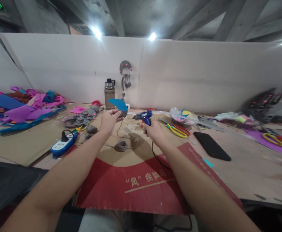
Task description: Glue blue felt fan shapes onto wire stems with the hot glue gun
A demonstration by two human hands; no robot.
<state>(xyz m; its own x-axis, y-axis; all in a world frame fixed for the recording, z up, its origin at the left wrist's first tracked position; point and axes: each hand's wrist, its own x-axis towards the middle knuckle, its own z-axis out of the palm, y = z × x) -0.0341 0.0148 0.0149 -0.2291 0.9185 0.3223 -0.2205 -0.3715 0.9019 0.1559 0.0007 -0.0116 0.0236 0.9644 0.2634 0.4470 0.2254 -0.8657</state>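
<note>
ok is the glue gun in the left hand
No, the right hand holds the glue gun; the left hand holds the blue piece.

Between the left hand (110, 121) and right hand (153, 130) there is room, with a coil of yarn (121, 146) low in the gap. The near red cardboard (107, 183) gives a free path. A power strip (63, 145) blocks the left, a bottle (110, 96) the far side; scissors (177, 130) and phone (211, 145) obstruct the right.

Left hand (110, 121) holding blue crescent (119, 104), right hand (153, 129) gripping glue gun (146, 117), cardboard sheet (104, 187) below
</note>
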